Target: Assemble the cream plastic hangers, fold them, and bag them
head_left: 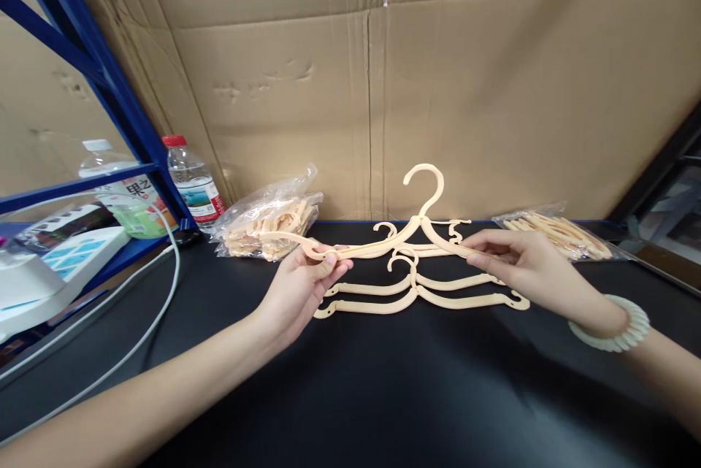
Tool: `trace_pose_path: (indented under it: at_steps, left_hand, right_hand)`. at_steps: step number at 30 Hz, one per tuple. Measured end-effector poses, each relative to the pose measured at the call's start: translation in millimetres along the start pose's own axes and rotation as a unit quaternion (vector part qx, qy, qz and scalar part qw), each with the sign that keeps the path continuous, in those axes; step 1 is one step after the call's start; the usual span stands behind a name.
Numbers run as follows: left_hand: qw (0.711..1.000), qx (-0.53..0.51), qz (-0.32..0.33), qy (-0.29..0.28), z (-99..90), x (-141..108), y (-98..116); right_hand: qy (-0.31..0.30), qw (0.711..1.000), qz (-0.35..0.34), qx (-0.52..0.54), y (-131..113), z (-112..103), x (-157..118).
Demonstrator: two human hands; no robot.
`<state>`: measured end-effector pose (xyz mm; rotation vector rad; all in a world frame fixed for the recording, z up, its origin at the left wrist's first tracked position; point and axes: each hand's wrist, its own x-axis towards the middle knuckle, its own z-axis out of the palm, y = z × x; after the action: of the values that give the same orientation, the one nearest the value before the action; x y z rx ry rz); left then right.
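A cream plastic clothes hanger (432, 236) is held up over the table, its hook pointing upward. My left hand (304, 285) pinches its left arm between thumb and fingers. On the other side, my right hand (520, 267) grips the right arm, hiding that end. Below and behind it, several matching hangers lie on the black table; the nearest hanger (377, 307) has both arms spread out. A pale beaded bracelet (618, 325) circles my right wrist.
Clear plastic bags of hanger parts lie at the back, one left bag (268, 227) and one right bag (558, 233). At left are a red-capped bottle (194, 187), a blue metal frame (104, 88) and a white cable (169, 285). Cardboard (493, 88) walls the back.
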<state>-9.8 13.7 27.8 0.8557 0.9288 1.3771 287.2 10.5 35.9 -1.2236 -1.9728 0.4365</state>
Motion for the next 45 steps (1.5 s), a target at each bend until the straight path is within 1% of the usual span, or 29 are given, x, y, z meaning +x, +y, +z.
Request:
trace_pose_path:
  at_steps: [3, 5, 6, 7, 8, 9, 10, 11, 12, 13, 14, 15, 16, 17, 19, 23, 26, 30, 34, 37, 41, 45]
  left_hand:
    - [1.000, 0.003, -0.002, -0.004, 1.4, -3, 0]
    - [0.998, 0.031, -0.032, -0.035, 3.2, -11, -4]
    - [0.995, 0.062, -0.049, -0.067, 4.3, -16, -7]
    - [0.986, 0.113, -0.057, -0.113, 5.5, -23, -11]
    - [0.968, 0.180, -0.044, -0.169, 6.6, -30, -14]
    - [0.937, 0.261, 0.002, -0.231, 7.5, -37, -16]
    - [0.891, 0.342, 0.082, -0.287, 8.3, -44, -18]
    - [0.824, 0.410, 0.168, -0.353, 8.8, -50, -19]
    - [0.749, 0.459, 0.247, -0.408, 9.1, -55, -20]
    - [0.684, 0.491, 0.310, -0.441, 9.3, -58, -20]
    - [0.632, 0.513, 0.352, -0.462, 9.2, -60, -20]
    - [0.600, 0.529, 0.375, -0.469, 8.9, -61, -20]
    - [0.583, 0.544, 0.381, -0.468, 8.4, -61, -21]
    - [0.579, 0.556, 0.376, -0.463, 7.8, -60, -21]
    - [0.588, 0.565, 0.356, -0.456, 6.0, -57, -23]
    - [0.625, 0.556, 0.316, -0.447, 2.8, -52, -26]
    - [0.631, 0.553, 0.310, -0.447, 2.5, -51, -27]
    - [0.612, 0.576, 0.318, -0.439, 3.0, -49, -27]
    - [0.578, 0.625, 0.307, -0.426, 1.2, -49, -28]
    - [0.560, 0.653, 0.305, -0.409, -0.4, -50, -29]
    - [0.546, 0.672, 0.299, -0.401, 0.8, -49, -28]
    - [0.543, 0.666, 0.286, -0.424, 1.3, -40, -25]
  right_hand:
    - [0.006, 1.000, 0.010, 0.008, 0, 0, 0]
    - [0.011, 1.000, 0.018, 0.018, 3, -3, 2]
    - [0.011, 0.999, 0.021, 0.028, 5, -5, 3]
    - [0.005, 0.999, 0.026, 0.038, 8, -8, 3]
    - [-0.008, 0.998, 0.032, 0.047, 10, -11, 4]
    - [-0.029, 0.997, 0.040, 0.054, 13, -14, 5]
    - [-0.058, 0.995, 0.048, 0.058, 15, -16, 5]
    - [-0.093, 0.992, 0.056, 0.058, 16, -19, 5]
    - [-0.130, 0.988, 0.064, 0.057, 17, -21, 5]
    - [-0.166, 0.982, 0.073, 0.057, 18, -22, 5]
    - [-0.200, 0.974, 0.084, 0.057, 17, -23, 4]
    - [-0.231, 0.966, 0.098, 0.057, 17, -23, 3]
    - [-0.255, 0.959, 0.112, 0.058, 17, -23, 3]
    - [-0.276, 0.951, 0.124, 0.058, 16, -23, 2]
    - [-0.303, 0.944, 0.125, 0.036, 16, -21, 1]
    - [-0.300, 0.950, 0.066, -0.054, 19, -18, -1]
    - [-0.305, 0.947, 0.061, -0.082, 21, -16, -2]
    - [-0.324, 0.935, 0.078, -0.119, 22, -13, -5]
    - [-0.285, 0.943, 0.060, -0.162, 25, -9, -5]
    - [-0.275, 0.942, 0.068, -0.178, 27, -7, -2]
    - [-0.263, 0.943, 0.087, -0.184, 28, -8, 2]
    - [-0.261, 0.947, 0.094, -0.163, 33, -9, 1]
